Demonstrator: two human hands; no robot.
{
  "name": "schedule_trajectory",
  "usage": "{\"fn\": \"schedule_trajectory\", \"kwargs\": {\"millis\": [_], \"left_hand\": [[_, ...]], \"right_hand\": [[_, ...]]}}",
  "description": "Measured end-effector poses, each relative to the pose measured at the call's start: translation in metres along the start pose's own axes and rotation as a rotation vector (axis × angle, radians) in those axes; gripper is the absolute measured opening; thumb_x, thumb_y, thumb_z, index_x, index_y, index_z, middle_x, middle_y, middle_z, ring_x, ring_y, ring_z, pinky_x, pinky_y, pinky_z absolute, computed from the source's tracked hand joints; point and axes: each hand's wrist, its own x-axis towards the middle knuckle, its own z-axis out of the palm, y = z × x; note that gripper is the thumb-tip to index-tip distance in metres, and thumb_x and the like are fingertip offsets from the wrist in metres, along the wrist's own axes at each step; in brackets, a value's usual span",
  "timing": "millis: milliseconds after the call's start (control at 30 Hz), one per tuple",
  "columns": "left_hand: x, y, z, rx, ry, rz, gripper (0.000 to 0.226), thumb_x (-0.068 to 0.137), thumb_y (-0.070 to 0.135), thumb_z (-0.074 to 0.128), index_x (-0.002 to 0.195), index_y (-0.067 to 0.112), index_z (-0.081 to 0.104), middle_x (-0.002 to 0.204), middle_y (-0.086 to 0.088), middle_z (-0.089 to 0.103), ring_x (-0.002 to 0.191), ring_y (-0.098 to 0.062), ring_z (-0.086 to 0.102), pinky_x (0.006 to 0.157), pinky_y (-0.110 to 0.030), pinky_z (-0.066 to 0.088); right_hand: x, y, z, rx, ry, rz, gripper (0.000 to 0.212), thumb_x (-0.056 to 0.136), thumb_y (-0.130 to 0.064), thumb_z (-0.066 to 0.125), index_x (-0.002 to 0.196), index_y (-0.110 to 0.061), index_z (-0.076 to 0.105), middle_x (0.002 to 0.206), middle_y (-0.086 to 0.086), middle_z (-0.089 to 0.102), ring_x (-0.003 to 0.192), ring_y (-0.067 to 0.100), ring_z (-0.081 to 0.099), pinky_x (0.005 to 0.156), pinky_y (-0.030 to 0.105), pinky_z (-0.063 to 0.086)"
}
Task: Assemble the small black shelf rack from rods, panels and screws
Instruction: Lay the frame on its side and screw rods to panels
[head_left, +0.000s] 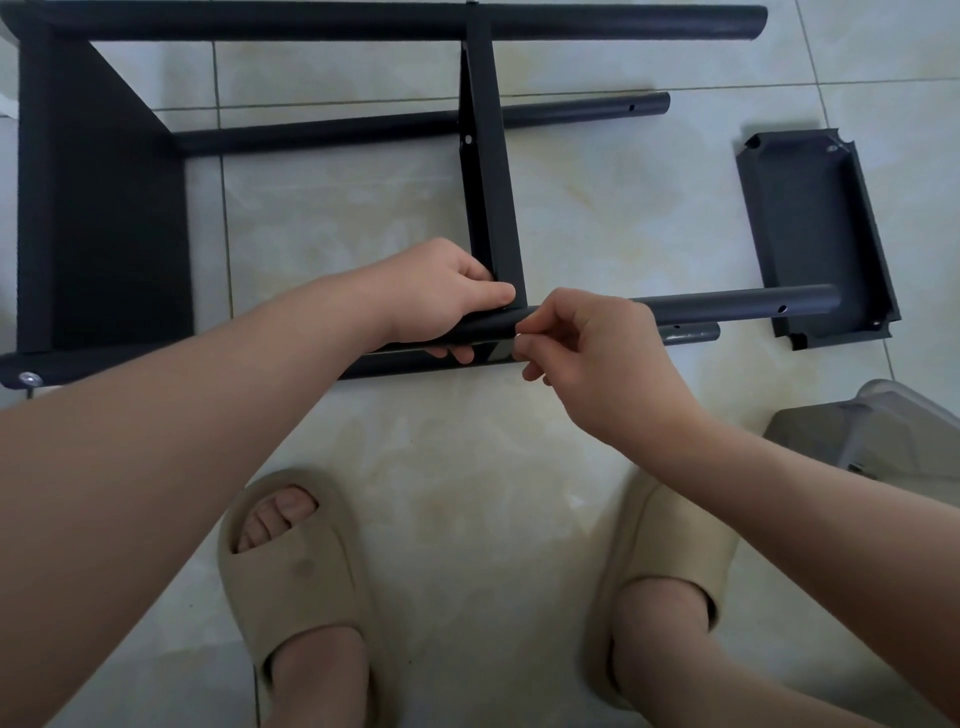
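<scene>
Pale tiled floor (467, 431) bears the black rack (104, 208) and a loose panel (810, 234).

Forearms extended, left hand (441, 299) wraps a rod (727, 303) in its grip; right hand (592, 358) pinches thumb to forefinger.

Four black rods reach leftward from the loose panel (810, 234): a far rod (363, 23), a second rod (363, 124), a near rod (727, 301) and a lower rod (691, 332). There are three panels: the loose panel, and to its left a large panel (104, 208) and a narrow middle panel (493, 171). One screw head (30, 378) shows. There are two hands, left hand (441, 296) and right hand (587, 343), and two beige slippers (291, 561) (670, 545). One translucent container (883, 431) sits below the loose panel.
</scene>
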Motion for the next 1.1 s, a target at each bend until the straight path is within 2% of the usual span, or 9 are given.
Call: {"fn": "schedule_trajectory", "kwargs": {"millis": [133, 267, 333, 400, 533, 633, 767, 967, 1100], "left_hand": [[0.0006, 0.0004, -0.0015, -0.014, -0.007, -0.01, 0.031, 0.098, 0.036, 0.059, 0.087, 0.01, 0.07, 0.074, -0.009, 0.07, 0.063, -0.02, 0.072, 0.054, -0.028, 0.051], [0.0007, 0.0003, -0.0026, -0.022, -0.018, -0.011, 0.032, 0.098, 0.037, 0.059, 0.09, 0.009, 0.071, 0.073, -0.008, 0.071, 0.063, -0.019, 0.072, 0.053, -0.027, 0.05], [0.0008, -0.0001, -0.0036, -0.025, -0.025, -0.008, 0.032, 0.098, 0.037, 0.059, 0.092, 0.009, 0.072, 0.075, -0.008, 0.072, 0.064, -0.019, 0.072, 0.052, -0.026, 0.051], [0.0007, -0.0008, -0.0049, -0.033, -0.036, -0.009, 0.031, 0.098, 0.038, 0.059, 0.092, 0.01, 0.072, 0.073, -0.006, 0.072, 0.064, -0.017, 0.072, 0.052, -0.025, 0.051], [0.001, -0.0015, -0.0052, -0.028, -0.056, -0.011, 0.033, 0.097, 0.042, 0.059, 0.093, 0.012, 0.072, 0.067, 0.0, 0.071, 0.062, -0.015, 0.071, 0.049, -0.022, 0.05], [0.0007, -0.0017, -0.0043, -0.021, -0.066, -0.006, 0.035, 0.097, 0.043, 0.059, 0.093, 0.01, 0.072, 0.073, -0.006, 0.07, 0.061, -0.014, 0.069, 0.049, -0.022, 0.049], [-0.0005, -0.0007, -0.0043, -0.037, -0.083, -0.008, 0.034, 0.098, 0.041, 0.058, 0.091, 0.011, 0.072, 0.07, -0.002, 0.071, 0.06, -0.014, 0.069, 0.048, -0.021, 0.049], [-0.002, 0.001, -0.0052, -0.046, -0.095, -0.017, 0.032, 0.098, 0.041, 0.058, 0.092, 0.013, 0.073, 0.069, 0.0, 0.07, 0.062, -0.014, 0.07, 0.05, -0.022, 0.049], [-0.002, 0.0013, -0.0051, -0.057, -0.089, -0.025, 0.032, 0.098, 0.04, 0.059, 0.096, 0.01, 0.072, 0.075, -0.003, 0.072, 0.063, -0.015, 0.07, 0.048, -0.021, 0.049]], "right_hand": [[0.0009, -0.0056, 0.0016, -0.004, 0.009, 0.053, 0.015, 0.093, -0.012, 0.067, 0.081, -0.021, 0.065, 0.071, -0.002, 0.073, 0.063, 0.002, 0.069, 0.057, 0.015, 0.049], [0.0044, -0.0104, -0.001, 0.169, -0.013, 0.178, 0.018, 0.091, -0.005, 0.068, 0.077, -0.016, 0.064, 0.07, 0.001, 0.075, 0.062, 0.01, 0.073, 0.065, 0.036, 0.059], [0.004, -0.0111, -0.0001, 0.211, -0.013, 0.205, 0.017, 0.091, -0.004, 0.066, 0.078, -0.014, 0.063, 0.071, 0.0, 0.075, 0.062, 0.012, 0.073, 0.065, 0.039, 0.058], [0.0029, -0.0104, 0.0019, 0.186, -0.002, 0.186, 0.019, 0.092, -0.004, 0.066, 0.077, -0.015, 0.062, 0.07, -0.001, 0.075, 0.062, 0.009, 0.072, 0.059, 0.032, 0.057], [0.0019, -0.009, 0.0013, 0.028, -0.002, 0.073, 0.02, 0.092, -0.01, 0.067, 0.076, -0.021, 0.064, 0.068, -0.002, 0.072, 0.058, 0.0, 0.067, 0.05, 0.01, 0.04], [0.0028, -0.0068, -0.0015, 0.035, -0.03, 0.064, 0.018, 0.092, -0.008, 0.068, 0.078, -0.019, 0.065, 0.068, -0.002, 0.072, 0.056, 0.001, 0.065, 0.052, 0.012, 0.041], [0.002, -0.0063, -0.0013, 0.197, -0.034, 0.148, 0.018, 0.092, -0.004, 0.067, 0.078, -0.014, 0.063, 0.071, 0.001, 0.075, 0.062, 0.011, 0.072, 0.063, 0.031, 0.055], [-0.0039, -0.0044, 0.0049, 0.45, -0.01, 0.256, 0.018, 0.096, -0.002, 0.064, 0.081, -0.01, 0.057, 0.074, 0.004, 0.076, 0.063, 0.016, 0.073, 0.058, 0.024, 0.054], [-0.0007, -0.0064, 0.0046, 0.419, -0.006, 0.296, 0.019, 0.095, -0.007, 0.067, 0.081, -0.012, 0.055, 0.072, 0.002, 0.076, 0.061, 0.016, 0.073, 0.05, 0.02, 0.049]]}}
